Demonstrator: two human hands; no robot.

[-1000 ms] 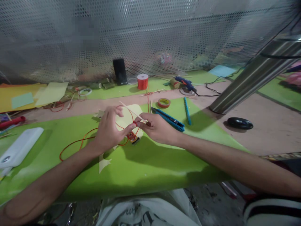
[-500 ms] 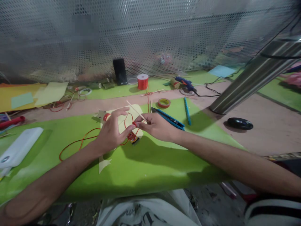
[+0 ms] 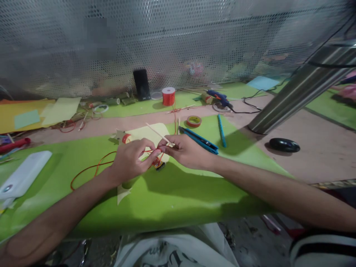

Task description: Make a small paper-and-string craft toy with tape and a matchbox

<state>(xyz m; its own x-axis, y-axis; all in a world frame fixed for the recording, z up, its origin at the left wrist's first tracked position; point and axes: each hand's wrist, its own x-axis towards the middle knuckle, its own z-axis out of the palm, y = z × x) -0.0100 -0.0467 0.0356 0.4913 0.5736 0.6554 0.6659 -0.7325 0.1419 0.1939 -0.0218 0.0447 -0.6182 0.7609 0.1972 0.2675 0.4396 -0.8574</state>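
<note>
My right hand (image 3: 187, 151) pinches a thin bamboo stick (image 3: 158, 134) that slants up to the left over a pale yellow paper piece (image 3: 144, 133). My left hand (image 3: 130, 161) is closed, its fingers pinching the red string (image 3: 91, 168) right at the stick, where the string is wound. The loose string trails off to the left across the green sheet (image 3: 167, 200). A small red and black lighter (image 3: 159, 163) lies just under the two hands. A small red tape roll (image 3: 126, 138) sits by the yellow paper.
A blue cutter (image 3: 198, 140), a teal pen (image 3: 221, 130) and a tape ring (image 3: 194, 121) lie right of my hands. Further back stand a red thread spool (image 3: 168, 96), a black phone (image 3: 141, 84) and a glue gun (image 3: 219, 98). A white case (image 3: 23, 173) is at left, a metal post (image 3: 300, 89) at right.
My left hand, with fingers spread a second ago, has lowered and closed into a pinch on the string at the stick. The right hand has stayed nearly still.
</note>
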